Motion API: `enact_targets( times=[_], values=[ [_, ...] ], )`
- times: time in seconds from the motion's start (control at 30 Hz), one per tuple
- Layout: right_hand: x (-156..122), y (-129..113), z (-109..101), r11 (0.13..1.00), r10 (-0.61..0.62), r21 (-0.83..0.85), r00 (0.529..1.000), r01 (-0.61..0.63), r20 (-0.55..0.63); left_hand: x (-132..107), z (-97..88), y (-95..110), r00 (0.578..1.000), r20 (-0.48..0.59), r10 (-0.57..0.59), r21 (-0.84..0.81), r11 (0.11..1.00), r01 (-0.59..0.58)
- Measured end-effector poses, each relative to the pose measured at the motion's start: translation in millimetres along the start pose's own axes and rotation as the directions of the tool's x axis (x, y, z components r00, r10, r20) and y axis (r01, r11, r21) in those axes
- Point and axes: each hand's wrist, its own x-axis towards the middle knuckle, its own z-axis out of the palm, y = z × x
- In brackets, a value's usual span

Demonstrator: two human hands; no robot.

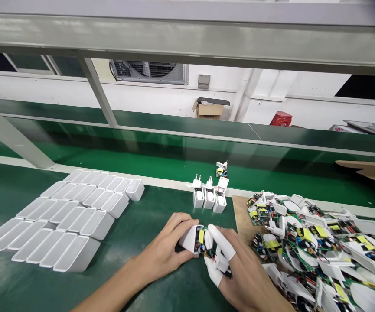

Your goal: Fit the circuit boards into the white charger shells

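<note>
My left hand (166, 249) grips a white charger shell (190, 239) low in the middle of the view. A circuit board (203, 245) with a yellow part sticks partly out of the shell's open end. My right hand (236, 271), with white finger cots on several fingers, pinches that board from the right. Both hands rest on the green mat (161, 208). Just beyond them three white chargers (209, 196) with plug pins stand upright in a row.
Rows of empty white shells (66, 216) lie at the left. A heap of circuit boards with white plug caps (320, 242) fills the right on a brown board. One assembled unit (221, 169) sits on the green conveyor belt (141, 160) behind. A metal frame crosses overhead.
</note>
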Motion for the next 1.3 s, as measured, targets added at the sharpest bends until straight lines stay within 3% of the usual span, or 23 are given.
enact_targets(
  times=[0.5, 0.77, 0.93, 1.1, 1.2, 1.3],
  values=[
    [4, -1, -2, 0.999, -0.023, -0.045, 0.999, 0.025, 0.031, 0, 0.4, 0, 0.999, -0.008, 0.051, 0.009, 0.999, -0.051],
    [2, 3, 5, 0.997, -0.057, -0.043, 0.998, 0.056, -0.011, 1, -1.0, 1, 0.999, -0.013, 0.051, -0.003, 0.999, -0.051],
    [0, 1, 7, 0.994, -0.095, -0.053, 0.995, 0.098, 0.042, 0, 0.9, 5, 0.999, 0.008, 0.045, -0.039, 0.998, -0.045],
    [-5, 3, 5, 0.974, 0.087, 0.204, 0.993, -0.101, 0.077, 0, 0.3, 4, 0.997, 0.042, -0.068, -0.154, 0.985, 0.074],
    [-8, 3, 2, 0.906, 0.237, 0.337, 0.967, -0.256, 0.099, 2, -7.4, 3, 0.986, 0.140, -0.094, -0.233, 0.964, 0.125],
    [-6, 4, -1, 0.832, 0.297, 0.434, 0.938, -0.345, 0.177, 3, -16.8, 2, 0.969, 0.232, -0.080, -0.229, 0.964, 0.134]
  ],
)
